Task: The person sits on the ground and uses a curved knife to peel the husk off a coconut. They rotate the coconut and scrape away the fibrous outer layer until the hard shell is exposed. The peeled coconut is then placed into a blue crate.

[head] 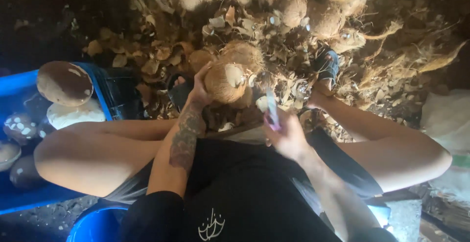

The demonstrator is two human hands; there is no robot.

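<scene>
Seated figure viewed from above, knees spread either side of a black garment. Nearest the viewer, the right hand [289, 136], blurred by movement, is clenched around the pink handle of a short pale-bladed knife [271, 108], its blade pointing up and away. Just beyond, the left hand [198, 89], on a tattooed forearm, grasps from the left side a round, brown, fibrous coconut [224, 81] with a patch of pale shell exposed; the coconut is held above the ground between the knees, near the knife tip. To the left, a blue plastic tub [100, 92] contains peeled, mottled brown-and-white coconuts [64, 83]. Farther off, dry husk scraps [147, 51] cover the ground, backed by a heap of unpeeled hairy coconuts [293, 7].
</scene>
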